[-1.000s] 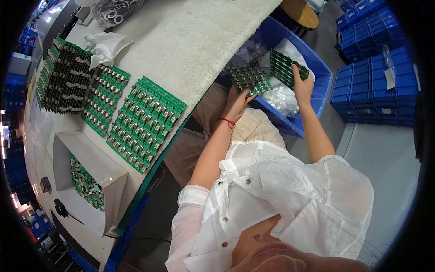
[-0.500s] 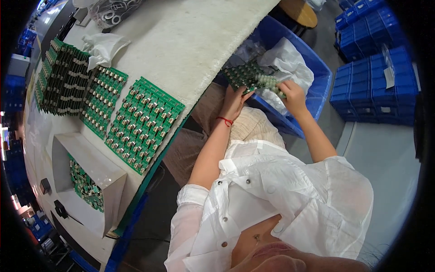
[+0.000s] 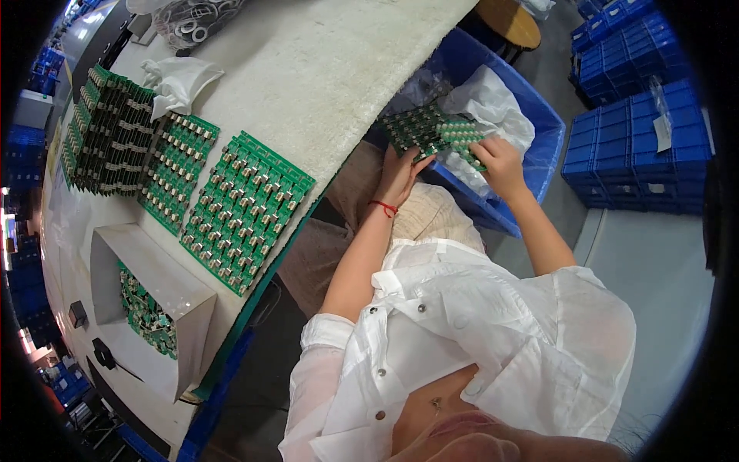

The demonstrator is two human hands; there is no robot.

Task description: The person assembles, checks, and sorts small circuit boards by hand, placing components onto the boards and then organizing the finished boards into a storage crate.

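My left hand (image 3: 397, 177) clamped on dark green circuit panel (image 3: 413, 128); my right hand (image 3: 500, 163), apart, pinches lighter panel (image 3: 459, 133) beside it, above blue bin (image 3: 545, 138).

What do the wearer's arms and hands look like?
Left hand and right hand: both ungloved, forearms bare. Thin red cord around the left wrist; nothing visible on the right. White, slightly sheer sleeves: the left one ends above the elbow in a banded cuff, the right one on the upper arm. No cables visible on either.
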